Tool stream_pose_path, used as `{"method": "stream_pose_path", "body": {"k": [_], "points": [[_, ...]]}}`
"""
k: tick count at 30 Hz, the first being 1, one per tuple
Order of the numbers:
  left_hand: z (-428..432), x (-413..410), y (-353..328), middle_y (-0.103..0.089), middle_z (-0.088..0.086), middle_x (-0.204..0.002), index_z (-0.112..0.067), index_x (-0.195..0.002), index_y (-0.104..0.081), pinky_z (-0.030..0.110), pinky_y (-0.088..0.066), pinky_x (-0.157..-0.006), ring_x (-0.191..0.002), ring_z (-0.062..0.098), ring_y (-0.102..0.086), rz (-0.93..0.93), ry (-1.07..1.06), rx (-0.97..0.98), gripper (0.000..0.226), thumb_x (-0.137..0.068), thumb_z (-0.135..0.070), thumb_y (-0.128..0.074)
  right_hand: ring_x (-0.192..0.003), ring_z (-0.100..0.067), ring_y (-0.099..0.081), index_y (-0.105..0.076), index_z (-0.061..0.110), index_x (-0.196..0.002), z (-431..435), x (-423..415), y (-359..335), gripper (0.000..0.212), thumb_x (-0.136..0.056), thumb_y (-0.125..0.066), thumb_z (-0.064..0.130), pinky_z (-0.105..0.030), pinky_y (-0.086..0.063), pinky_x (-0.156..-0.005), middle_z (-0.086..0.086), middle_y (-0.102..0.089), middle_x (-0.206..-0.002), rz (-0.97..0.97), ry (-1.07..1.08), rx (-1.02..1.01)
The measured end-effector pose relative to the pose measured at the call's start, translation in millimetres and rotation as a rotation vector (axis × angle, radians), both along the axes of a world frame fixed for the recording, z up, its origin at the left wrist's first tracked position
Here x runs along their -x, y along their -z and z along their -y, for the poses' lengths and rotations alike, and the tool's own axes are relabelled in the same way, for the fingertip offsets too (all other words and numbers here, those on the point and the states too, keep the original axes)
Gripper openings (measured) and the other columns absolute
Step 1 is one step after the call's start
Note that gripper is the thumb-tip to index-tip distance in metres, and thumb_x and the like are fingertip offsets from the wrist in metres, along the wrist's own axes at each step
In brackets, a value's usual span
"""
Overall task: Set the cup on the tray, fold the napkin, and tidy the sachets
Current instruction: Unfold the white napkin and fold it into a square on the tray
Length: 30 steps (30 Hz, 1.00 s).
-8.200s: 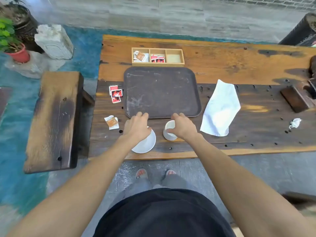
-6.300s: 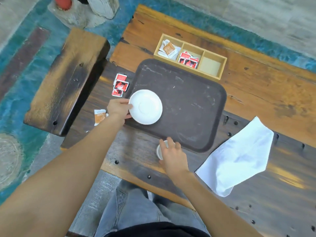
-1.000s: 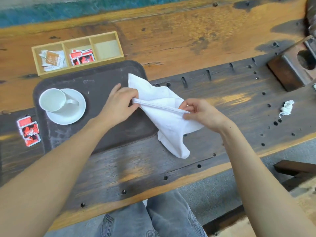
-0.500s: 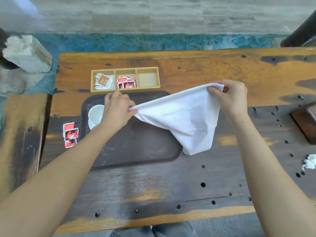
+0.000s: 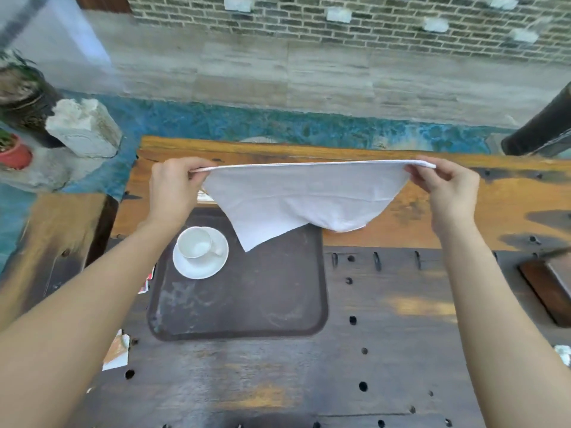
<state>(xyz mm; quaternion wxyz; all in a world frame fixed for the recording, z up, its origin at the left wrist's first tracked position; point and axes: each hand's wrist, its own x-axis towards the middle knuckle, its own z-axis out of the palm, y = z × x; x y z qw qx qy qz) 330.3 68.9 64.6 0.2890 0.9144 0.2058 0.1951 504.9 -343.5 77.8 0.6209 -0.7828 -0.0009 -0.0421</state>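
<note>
White napkin (image 5: 304, 197) stretched taut; lower corners drooping, creased

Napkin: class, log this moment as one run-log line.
napkin: stretched, airborne | left hand, right hand: pinching corners | cup: on saucer, tray

Your head camera is looking forward and down from above at the wooden table (image 5: 401, 319), close over it, also taking in the brick wall (image 5: 340, 23) beyond.
</note>
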Motion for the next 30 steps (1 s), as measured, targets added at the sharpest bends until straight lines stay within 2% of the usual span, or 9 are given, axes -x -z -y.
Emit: {"method": "stream_pose_path", "body": {"k": [5,7,9,13,15,18,21,26,30], "points": [[-10,15,-14,-0.080,0.000,-0.101,-0.020,-0.106,-0.082,0.032,-0.059,-0.082,-0.093,0.011,-0.075,0.036,0.157,0.120,0.020,-0.092,-0.011,-0.070,-0.102,-0.016,-0.077,-0.084,0.023,-0.100,27,6,-1,0.018,-0.096,-0.069,0.016,-0.024,-0.059,-0.092,0.002,-0.082,-0.101,0.032,-0.139,-0.047],[-11,30,-11,-0.078,-0.008,-0.100,-0.026,-0.104,-0.081,0.010,-0.052,-0.080,-0.087,-0.016,-0.067,-0.010,0.218,0.166,0.019,-0.091,-0.014,-0.074,-0.103,-0.017,-0.077,-0.083,0.019,-0.106,46,15,6,0.016,-0.097,-0.070,0.019,-0.024,-0.059,-0.093,-0.002,-0.082,-0.104,-0.015,-0.198,-0.008],[-10,46,-4,-0.076,-0.016,-0.097,-0.027,-0.101,-0.083,-0.002,-0.044,-0.076,-0.086,-0.028,-0.060,-0.094,0.276,0.186,0.017,-0.088,-0.016,-0.078,-0.100,-0.011,-0.077,-0.083,0.021,-0.105,67,28,14,0.015,-0.097,-0.071,0.021,-0.020,-0.058,-0.091,0.000,-0.082,-0.103,-0.070,-0.250,0.075],[-1,77,13,-0.080,-0.021,-0.085,-0.033,-0.095,-0.084,0.010,-0.048,-0.068,-0.075,-0.015,-0.064,-0.302,0.391,0.345,0.018,-0.086,-0.017,-0.080,-0.099,-0.007,-0.077,-0.084,0.023,-0.103,110,61,38,0.015,-0.099,-0.069,0.024,-0.013,-0.056,-0.087,0.000,-0.083,-0.101,-0.249,-0.331,0.194],[9,87,25,-0.075,-0.025,-0.070,-0.030,-0.090,-0.085,0.006,-0.039,-0.058,-0.060,-0.014,-0.054,-0.398,0.475,0.385,0.013,-0.085,-0.019,-0.081,-0.100,-0.007,-0.077,-0.084,0.022,-0.101,128,78,53,0.016,-0.100,-0.068,0.021,-0.010,-0.054,-0.085,0.000,-0.083,-0.102,-0.366,-0.361,0.227],[23,98,47,-0.060,-0.021,-0.053,-0.033,-0.079,-0.083,0.008,-0.035,-0.054,-0.051,-0.006,-0.044,-0.539,0.591,0.448,0.015,-0.086,-0.021,-0.080,-0.105,-0.011,-0.077,-0.084,0.021,-0.103,150,105,75,0.019,-0.100,-0.066,0.020,-0.008,-0.053,-0.087,-0.004,-0.082,-0.106,-0.544,-0.412,0.226],[31,104,66,-0.058,-0.013,-0.056,-0.032,-0.074,-0.081,0.018,-0.033,-0.055,-0.055,0.001,-0.041,-0.699,0.655,0.527,0.019,-0.091,-0.028,-0.075,-0.108,-0.015,-0.076,-0.084,0.014,-0.103,166,129,92,0.020,-0.101,-0.064,0.018,-0.008,-0.053,-0.087,-0.009,-0.081,-0.108,-0.677,-0.410,0.187],[42,110,90,-0.077,-0.006,-0.076,-0.031,-0.087,-0.082,0.011,-0.049,-0.068,-0.071,0.002,-0.068,-0.773,0.618,0.612,0.012,-0.093,-0.028,-0.072,-0.100,-0.029,-0.078,-0.076,-0.003,-0.106,178,150,113,0.018,-0.102,-0.061,0.006,-0.017,-0.061,-0.076,-0.021,-0.079,-0.102,-0.772,-0.325,0.155],[51,103,113,-0.079,0.000,-0.075,-0.029,-0.088,-0.083,0.018,-0.056,-0.071,-0.069,0.008,-0.071,-0.701,0.417,0.646,0.013,-0.092,-0.022,-0.073,-0.072,-0.015,-0.079,-0.072,-0.006,-0.104,171,153,129,0.015,-0.101,-0.063,0.006,-0.018,-0.062,-0.065,-0.019,-0.078,-0.081,-0.753,-0.252,0.233]]}}
